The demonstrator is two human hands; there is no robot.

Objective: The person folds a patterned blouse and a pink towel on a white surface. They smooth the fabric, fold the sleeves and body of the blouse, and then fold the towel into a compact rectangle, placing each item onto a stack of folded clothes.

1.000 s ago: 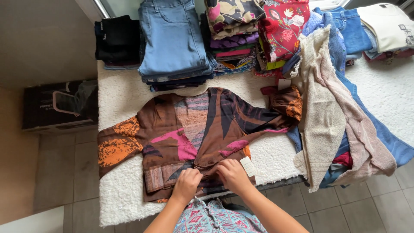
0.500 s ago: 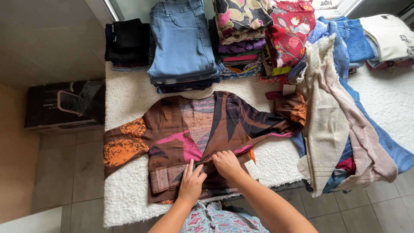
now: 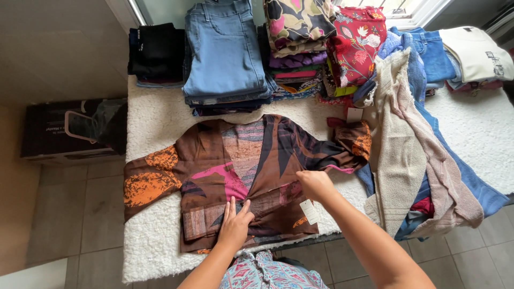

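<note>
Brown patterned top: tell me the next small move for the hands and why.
Probably fold the right-hand sleeve in across the body. The brown patterned top lies spread flat on the white fleecy cover, the left hand pressing flat on its lower front, the right hand gripping fabric on that side, and both sleeves lie stretched outward.

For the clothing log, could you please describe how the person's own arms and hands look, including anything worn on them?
Both forearms are bare: no sleeves, gloves or watch show. The left hand and right hand carry no rings or bracelets that can be made out. Below the arms, a blue patterned garment covers the body.
</note>
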